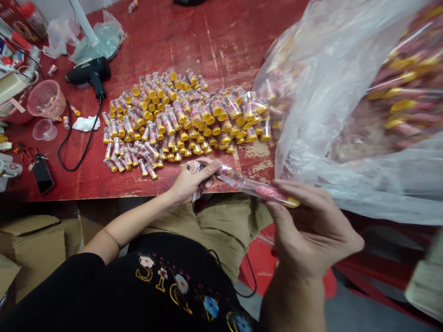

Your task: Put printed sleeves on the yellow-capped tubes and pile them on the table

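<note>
My right hand [308, 226] pinches a clear plastic tube [251, 186] near its yellow-capped end, with something pink inside it. The tube points left toward my left hand [190, 182], which is closed on a small bunch of printed plastic sleeves [196, 168]. Clear film shows at the tube's far end beside my left thumb; whether it is around the tube or only touching it, I cannot tell. Beyond both hands lies a wide pile of small clear tubes [180, 120] with yellow caps and printed wraps.
A large clear plastic bag [311, 92] of yellow-capped tubes fills the right side. On the red table [235, 27] at left are a heat gun [95, 76] with its cord, a pink basket [46, 99], a white tissue [86, 123] and a phone [43, 176]. Cardboard boxes [38, 249] stand below.
</note>
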Available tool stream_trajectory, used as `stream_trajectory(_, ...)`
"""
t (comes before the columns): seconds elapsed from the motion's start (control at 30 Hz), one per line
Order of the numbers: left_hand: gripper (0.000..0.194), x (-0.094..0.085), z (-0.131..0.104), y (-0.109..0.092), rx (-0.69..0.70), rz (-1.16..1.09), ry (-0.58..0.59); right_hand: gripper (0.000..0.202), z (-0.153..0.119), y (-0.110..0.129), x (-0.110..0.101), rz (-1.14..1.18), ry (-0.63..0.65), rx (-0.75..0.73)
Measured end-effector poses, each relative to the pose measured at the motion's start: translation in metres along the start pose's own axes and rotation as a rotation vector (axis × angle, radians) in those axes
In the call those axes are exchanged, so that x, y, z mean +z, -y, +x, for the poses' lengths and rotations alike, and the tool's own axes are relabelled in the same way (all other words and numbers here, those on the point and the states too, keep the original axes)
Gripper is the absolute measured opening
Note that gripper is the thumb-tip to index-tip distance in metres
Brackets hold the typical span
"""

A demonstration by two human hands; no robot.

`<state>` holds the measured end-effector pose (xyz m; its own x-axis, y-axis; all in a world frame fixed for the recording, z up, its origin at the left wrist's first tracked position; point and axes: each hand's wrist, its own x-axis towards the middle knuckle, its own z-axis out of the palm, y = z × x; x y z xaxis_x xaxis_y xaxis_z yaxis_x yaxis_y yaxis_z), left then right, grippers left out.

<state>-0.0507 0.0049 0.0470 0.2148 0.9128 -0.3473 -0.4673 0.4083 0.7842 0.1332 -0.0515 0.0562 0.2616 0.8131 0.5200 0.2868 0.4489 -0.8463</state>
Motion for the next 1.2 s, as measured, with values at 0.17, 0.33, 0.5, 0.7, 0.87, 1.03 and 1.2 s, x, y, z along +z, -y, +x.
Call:
stream_trajectory(0.17,0.060,0.002,0.001,0.005,0.072,0.035,-0.071,0.018,-0.002,0.000,0.010,0.363,-0.087,0.386)
stream_trajectory(0.33,0.058,0.005,-0.001,0.010,0.135,0.052,-0.131,0.023,-0.006,-0.002,0.027,0.245,0.116,0.586)
stream_trajectory(0.5,0.054,0.003,-0.002,0.009,0.141,-0.016,-0.209,0.025,-0.008,-0.004,0.031,0.034,0.114,0.527)
stream_trajectory(0.7,0.053,0.002,-0.001,0.011,0.153,-0.028,-0.206,0.022,-0.010,-0.002,0.040,0.029,0.081,0.461)
stream_trajectory(0.87,0.054,0.006,-0.004,0.013,0.154,-0.012,-0.173,0.012,-0.014,-0.005,0.051,-0.005,0.062,0.304)
stream_trajectory(1.03,0.058,0.013,-0.011,0.015,0.131,-0.147,-0.254,0.012,-0.027,-0.015,0.063,0.066,-0.092,0.316)
stream_trajectory(1.2,0.056,0.011,-0.011,0.013,0.049,-0.229,-0.284,0.043,-0.027,-0.014,0.053,0.221,0.125,0.528)
